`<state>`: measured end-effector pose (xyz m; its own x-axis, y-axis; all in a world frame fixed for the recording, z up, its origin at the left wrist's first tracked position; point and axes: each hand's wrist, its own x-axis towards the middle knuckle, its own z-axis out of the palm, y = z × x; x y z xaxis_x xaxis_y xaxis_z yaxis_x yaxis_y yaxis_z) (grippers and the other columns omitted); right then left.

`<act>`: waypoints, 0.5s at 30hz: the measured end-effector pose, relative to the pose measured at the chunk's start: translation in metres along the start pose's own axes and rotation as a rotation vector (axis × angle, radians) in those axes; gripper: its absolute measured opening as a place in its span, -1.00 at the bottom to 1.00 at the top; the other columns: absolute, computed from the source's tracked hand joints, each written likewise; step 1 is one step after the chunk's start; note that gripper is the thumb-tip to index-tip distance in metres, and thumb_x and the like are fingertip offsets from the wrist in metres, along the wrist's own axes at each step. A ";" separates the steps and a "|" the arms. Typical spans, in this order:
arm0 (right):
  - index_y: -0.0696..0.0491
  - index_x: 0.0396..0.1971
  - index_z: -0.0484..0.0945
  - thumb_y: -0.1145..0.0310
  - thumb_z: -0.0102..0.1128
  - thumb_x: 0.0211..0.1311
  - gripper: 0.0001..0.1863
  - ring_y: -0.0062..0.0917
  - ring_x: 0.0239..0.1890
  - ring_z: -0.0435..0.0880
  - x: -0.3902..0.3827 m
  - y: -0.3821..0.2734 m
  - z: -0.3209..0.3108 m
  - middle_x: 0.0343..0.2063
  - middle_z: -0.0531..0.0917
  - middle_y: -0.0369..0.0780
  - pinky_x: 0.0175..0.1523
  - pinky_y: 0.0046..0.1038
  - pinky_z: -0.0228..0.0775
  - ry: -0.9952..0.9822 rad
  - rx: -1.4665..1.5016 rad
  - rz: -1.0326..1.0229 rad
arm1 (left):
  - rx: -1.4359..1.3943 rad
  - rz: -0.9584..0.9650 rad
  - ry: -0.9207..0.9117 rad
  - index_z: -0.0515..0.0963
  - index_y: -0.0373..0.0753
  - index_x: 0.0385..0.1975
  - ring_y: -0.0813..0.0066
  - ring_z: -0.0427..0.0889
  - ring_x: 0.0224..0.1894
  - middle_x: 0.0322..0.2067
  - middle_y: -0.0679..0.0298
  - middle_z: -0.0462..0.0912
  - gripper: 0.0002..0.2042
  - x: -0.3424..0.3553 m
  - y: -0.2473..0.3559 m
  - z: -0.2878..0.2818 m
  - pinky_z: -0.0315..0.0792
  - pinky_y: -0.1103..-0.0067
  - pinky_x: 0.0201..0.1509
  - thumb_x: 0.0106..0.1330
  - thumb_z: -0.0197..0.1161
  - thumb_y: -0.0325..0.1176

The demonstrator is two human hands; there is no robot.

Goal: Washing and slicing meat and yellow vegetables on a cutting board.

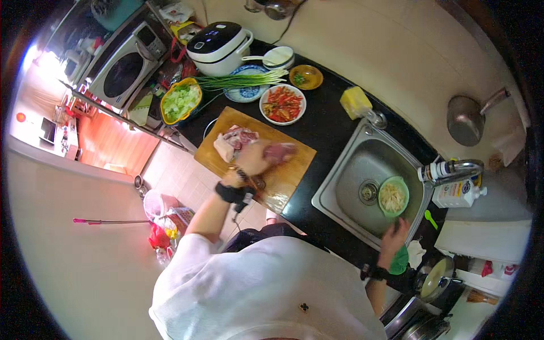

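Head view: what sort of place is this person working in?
Most likely a home kitchen: a steel sink and a rice cooker by the dark counter, plus raw meat on a wooden cutting board.

Meat's [233, 139] laid on the cutting board [296, 170], left of the sink [350, 175]. In there, a bowl [406, 195] is parked just right of the drain [368, 191]. Behind the board, a dish of peppers [263, 110] is plopped right of the basket [165, 112], with the rice cooker [220, 55] stuck farther back.
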<state>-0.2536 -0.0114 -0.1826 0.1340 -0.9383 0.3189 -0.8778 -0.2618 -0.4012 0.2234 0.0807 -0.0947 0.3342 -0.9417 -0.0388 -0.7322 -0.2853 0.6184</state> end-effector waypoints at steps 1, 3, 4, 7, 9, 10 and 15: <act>0.11 -0.07 0.35 0.46 0.13 -0.05 -0.56 -0.11 0.09 0.26 0.009 -0.045 0.012 0.00 0.34 -0.01 0.16 -0.20 0.08 -0.068 0.106 -0.018 | 0.028 -0.036 0.144 0.49 -0.23 -0.20 0.14 0.55 -0.23 -0.27 0.04 0.56 -0.66 -0.014 -0.015 -0.021 0.41 0.39 -0.14 -0.01 0.21 -0.29; 0.11 -0.19 0.44 0.45 0.13 -0.08 -0.65 -0.13 0.04 0.31 0.012 -0.125 0.043 -0.08 0.42 -0.04 0.11 -0.21 0.13 -0.113 0.184 -0.225 | 0.245 -0.093 0.316 0.46 -0.23 -0.21 0.12 0.53 -0.27 -0.34 0.06 0.55 -0.67 -0.026 -0.055 -0.043 0.43 0.37 -0.23 -0.03 0.18 -0.33; 0.12 -0.24 0.46 0.43 0.14 -0.11 -0.68 -0.11 -0.03 0.36 0.020 -0.170 0.053 -0.14 0.44 -0.02 0.06 -0.22 0.20 -0.254 0.234 -0.392 | 0.308 -0.165 0.334 0.44 -0.23 -0.20 0.10 0.52 -0.28 -0.29 0.06 0.52 -0.66 -0.028 -0.075 -0.050 0.43 0.35 -0.27 -0.02 0.16 -0.31; 0.16 -0.32 0.44 0.36 0.06 -0.05 -0.74 -0.15 -0.20 0.44 0.003 -0.266 0.103 -0.28 0.47 -0.03 -0.11 -0.21 0.31 -0.473 0.423 -0.727 | 0.302 -0.024 0.458 0.43 -0.24 -0.18 0.06 0.51 -0.30 -0.20 0.04 0.48 -0.62 -0.018 -0.105 -0.051 0.43 0.36 -0.29 -0.02 0.17 -0.23; 0.16 -0.25 0.39 0.32 0.05 -0.05 -0.67 -0.14 -0.24 0.47 -0.012 -0.323 0.115 -0.36 0.49 -0.02 -0.20 -0.20 0.35 -0.561 0.339 -0.735 | 0.419 -0.085 0.350 0.42 -0.10 -0.12 0.14 0.37 0.00 -0.02 0.12 0.38 -0.51 -0.010 -0.124 -0.021 0.27 0.16 -0.03 -0.08 0.21 -0.03; 0.17 -0.23 0.37 0.30 0.06 -0.06 -0.63 -0.13 -0.29 0.49 -0.019 -0.336 0.130 -0.38 0.50 -0.02 -0.24 -0.20 0.37 -0.517 0.301 -0.765 | 0.442 -0.066 0.329 0.41 -0.04 -0.08 0.11 0.25 0.09 0.05 0.11 0.28 -0.48 -0.009 -0.116 -0.014 0.17 0.08 0.01 -0.08 0.20 0.01; 0.16 -0.26 0.36 0.21 0.10 -0.10 -0.59 -0.12 -0.45 0.52 -0.028 -0.345 0.160 -0.46 0.53 -0.02 -0.35 -0.22 0.39 -0.665 0.167 -0.738 | 0.586 -0.076 0.272 0.26 0.13 0.09 -0.02 0.02 0.19 0.17 0.02 0.04 -0.41 -0.004 -0.102 0.008 -0.04 -0.04 0.11 0.00 0.12 0.12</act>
<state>0.1188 0.0694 -0.1904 0.8925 -0.4508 0.0130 -0.4024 -0.8090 -0.4285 0.2925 0.1124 -0.1639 0.4796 -0.8583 0.1825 -0.8774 -0.4716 0.0877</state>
